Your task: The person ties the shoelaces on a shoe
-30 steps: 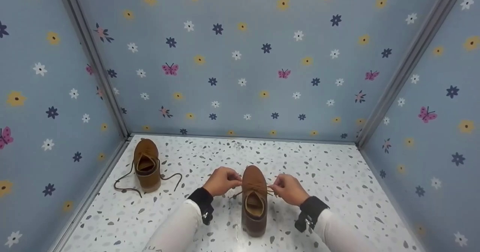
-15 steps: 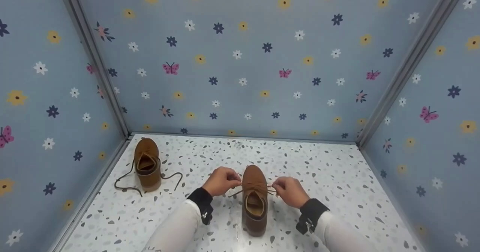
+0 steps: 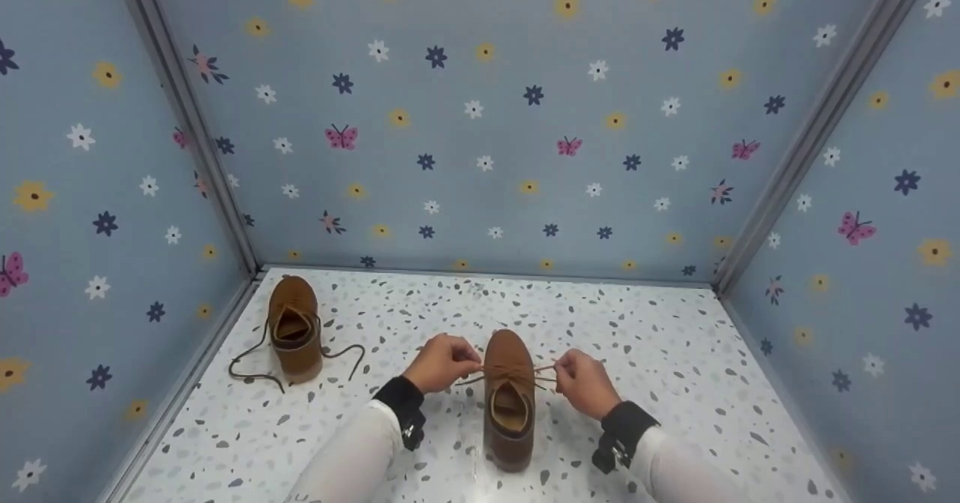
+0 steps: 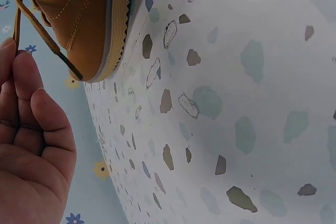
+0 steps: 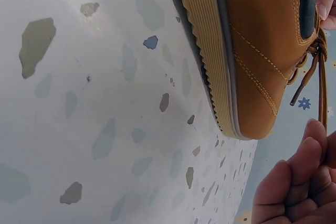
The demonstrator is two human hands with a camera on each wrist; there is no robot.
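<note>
A brown lace-up shoe [image 3: 508,350] stands on the floor with its toe pointing away from me. My left hand [image 3: 444,364] pinches a doubled stretch of its shoelace on the left side, while a loose lace end [image 4: 48,38] hangs beside it in the left wrist view. On the other side, my right hand [image 3: 586,384] pinches another doubled stretch between thumb and fingers. The right wrist view shows a knot [image 5: 317,47] over the shoe's front, with a second loose end [image 5: 306,81] below it. Both held stretches look taut.
A matching brown shoe [image 3: 294,293] sits at the back left, its untied lace [image 3: 255,375] spread to both sides. Speckled white floor [image 3: 637,330] lies under everything. Blue flowered panels [image 3: 480,136] enclose the left, back and right sides.
My right hand has drawn slightly away to the right, and more lace shows between it and the shoe. The left hand and both shoes have hardly moved.
</note>
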